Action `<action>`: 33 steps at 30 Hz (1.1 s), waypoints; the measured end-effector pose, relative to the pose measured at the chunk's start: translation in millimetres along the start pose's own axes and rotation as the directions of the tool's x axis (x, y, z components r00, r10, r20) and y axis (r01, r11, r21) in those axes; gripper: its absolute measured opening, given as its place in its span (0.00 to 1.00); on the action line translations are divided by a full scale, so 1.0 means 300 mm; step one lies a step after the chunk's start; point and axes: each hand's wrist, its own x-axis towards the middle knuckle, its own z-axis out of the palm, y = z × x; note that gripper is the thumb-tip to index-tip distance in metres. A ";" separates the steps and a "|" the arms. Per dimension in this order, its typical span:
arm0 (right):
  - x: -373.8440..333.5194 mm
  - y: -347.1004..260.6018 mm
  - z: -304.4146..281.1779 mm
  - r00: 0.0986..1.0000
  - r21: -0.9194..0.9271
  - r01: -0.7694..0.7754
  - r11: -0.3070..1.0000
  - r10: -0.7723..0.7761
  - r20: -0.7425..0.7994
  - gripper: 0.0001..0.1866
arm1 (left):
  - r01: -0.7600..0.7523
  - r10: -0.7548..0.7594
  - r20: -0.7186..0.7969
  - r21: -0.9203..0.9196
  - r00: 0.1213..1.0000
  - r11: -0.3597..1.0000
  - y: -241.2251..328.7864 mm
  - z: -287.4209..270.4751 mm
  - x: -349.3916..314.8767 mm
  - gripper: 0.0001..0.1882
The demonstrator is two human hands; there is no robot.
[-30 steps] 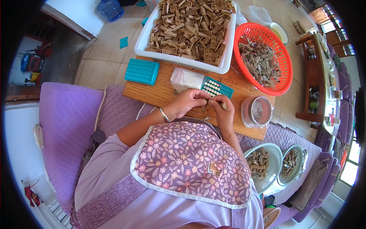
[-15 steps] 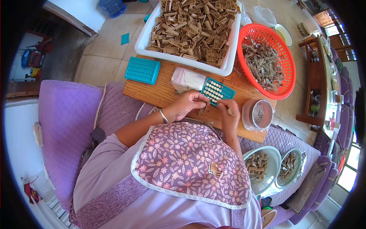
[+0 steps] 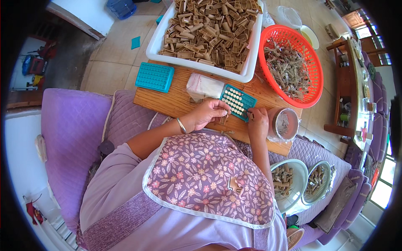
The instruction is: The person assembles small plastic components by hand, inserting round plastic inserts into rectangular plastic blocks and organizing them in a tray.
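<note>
My left hand [image 3: 208, 113] is closed in a pinch over the wooden table. A small brown plastic piece [image 3: 223, 120] shows just below its fingertips, between thumb and fingers. Beyond it lies a small teal tray [image 3: 249, 101] with holes, where rows of white round pieces [image 3: 233, 98] stand at the left and middle. My right hand [image 3: 258, 121] is at the tray's near right corner, fingers bent together; whatever they grip is too small to make out. A folded white plastic bag [image 3: 205, 85] lies left of the tray.
A white bin [image 3: 201, 68] full of brown plastic pieces [image 3: 213, 33] stands at the back. Right of it is a red basket [image 3: 317, 77] of clear wrappers. A round tub [image 3: 276, 125] sits by my right hand; a teal block [image 3: 154, 76] lies left on the table [image 3: 163, 100].
My right hand has moved away from my left hand, to the right, and now rests at the tray's near right corner. My left hand has stayed nearly in place.
</note>
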 end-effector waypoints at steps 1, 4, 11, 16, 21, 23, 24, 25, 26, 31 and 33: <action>0.000 0.004 0.001 1.000 0.001 -0.001 1.000 0.001 -0.001 0.06 | 0.000 0.000 0.001 0.002 1.000 1.000 -0.001 0.000 0.000 0.08; 0.014 -0.016 -0.013 1.000 0.008 0.016 1.000 -0.016 -0.021 0.05 | 0.007 -0.007 -0.017 -0.001 1.000 1.000 0.003 0.005 -0.002 0.08; -0.020 -0.139 0.005 0.999 0.524 0.050 0.850 -0.053 -0.010 0.07 | 0.046 -0.043 -0.028 0.078 0.999 0.996 0.010 0.032 -0.012 0.11; -0.026 -0.139 0.001 0.991 0.542 0.058 0.838 -0.113 0.069 0.07 | 0.021 -0.020 -0.011 0.102 1.000 0.995 0.001 0.022 -0.016 0.12; -0.015 -0.142 -0.014 0.970 0.492 0.151 0.857 -0.223 0.092 0.08 | -0.037 0.041 -0.024 0.164 0.999 0.986 0.004 0.031 -0.028 0.11; -0.006 -0.148 -0.030 0.962 0.493 0.159 0.855 -0.247 0.119 0.07 | -0.055 0.060 -0.022 0.209 0.998 0.976 -0.011 0.027 -0.026 0.11; 0.000 -0.152 -0.043 0.947 0.468 0.186 0.864 -0.284 0.148 0.08 | -0.071 0.078 -0.015 0.255 0.997 0.964 -0.013 0.029 -0.027 0.10; 0.004 -0.155 -0.050 0.931 0.443 0.213 0.871 -0.319 0.178 0.08 | -0.070 0.076 -0.015 0.256 0.997 0.964 -0.011 0.028 -0.030 0.10; 0.009 -0.157 -0.053 0.931 0.444 0.212 0.871 -0.318 0.179 0.08 | -0.088 0.090 0.004 0.261 0.996 0.961 -0.008 0.028 -0.036 0.10; 0.024 -0.124 -0.043 0.689 0.641 -0.652 0.404 -0.036 0.724 0.13 | -0.217 0.177 0.140 0.361 0.974 0.907 0.009 0.029 -0.057 0.11; 0.017 -0.140 -0.039 0.676 0.648 -0.690 0.322 -0.033 0.736 0.13 | -0.207 0.157 0.151 0.415 0.976 0.886 -0.001 0.014 -0.052 0.11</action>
